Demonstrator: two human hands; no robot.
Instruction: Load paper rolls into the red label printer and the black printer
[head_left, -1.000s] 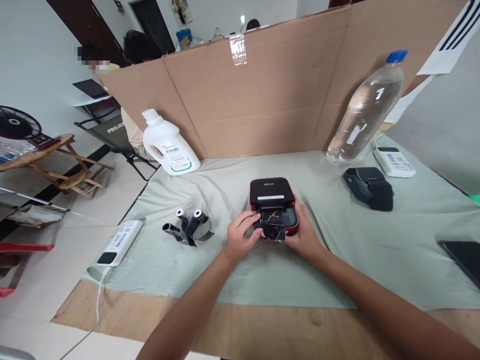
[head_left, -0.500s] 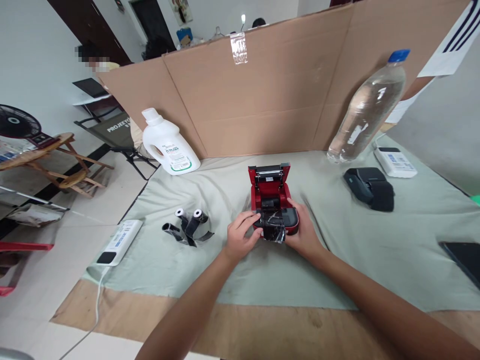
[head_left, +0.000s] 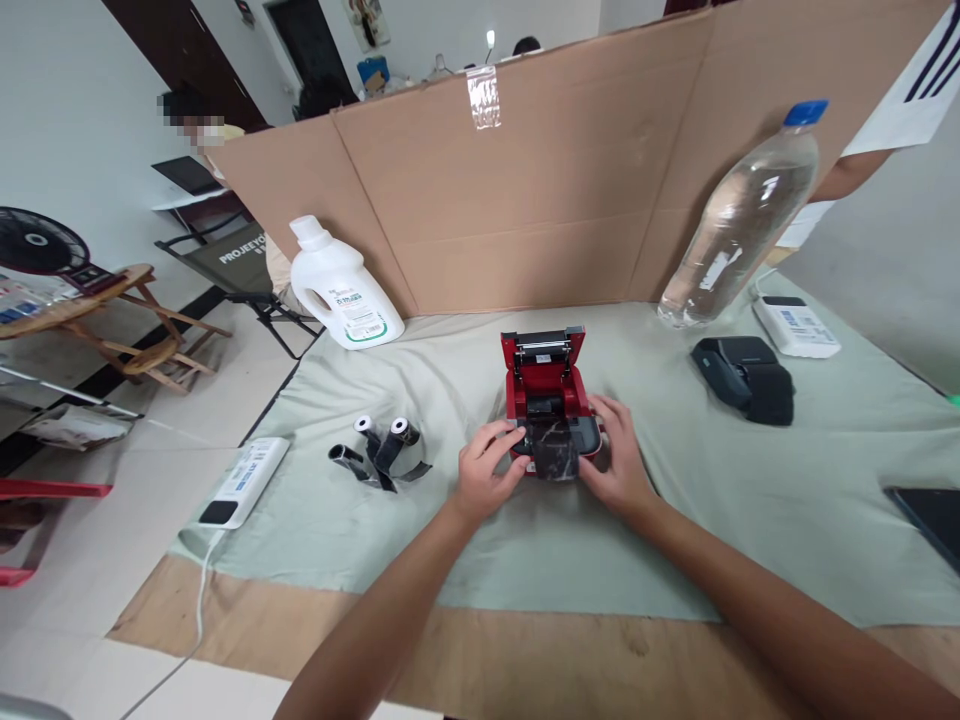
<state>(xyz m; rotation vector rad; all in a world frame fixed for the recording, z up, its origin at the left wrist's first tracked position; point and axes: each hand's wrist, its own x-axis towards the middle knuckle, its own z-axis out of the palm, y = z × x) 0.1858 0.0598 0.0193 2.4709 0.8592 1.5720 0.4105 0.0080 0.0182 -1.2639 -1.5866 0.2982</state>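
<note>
A red and black portable printer point(head_left: 543, 371) sits on the green cloth, its lid raised and tipped back. Inside it lies a black roll point(head_left: 543, 404), from which a shiny black strip point(head_left: 556, 452) hangs over the front. My left hand point(head_left: 487, 466) grips the front left edge, fingers on top and thumb lower, close to the strip. Round the front right corner curls my right hand point(head_left: 619, 458), its thumb at the strip's lower right edge. To the left stand several small black rolls point(head_left: 386, 450) with loose strips.
A white jug point(head_left: 341, 285) and a large water bottle point(head_left: 742, 220) stand before the cardboard screen point(head_left: 525, 200). A black device point(head_left: 742, 378), white power banks point(head_left: 796, 325) and a phone point(head_left: 930, 515) lie on the right. Another white box point(head_left: 246, 482) with a cable lies left. Another person's arm point(head_left: 855, 175) shows behind the cardboard.
My right hand has shifted along the printer's right side, and its thumb now shows at the front by the strip. The strip hangs flatter. More of the other person's arm shows.
</note>
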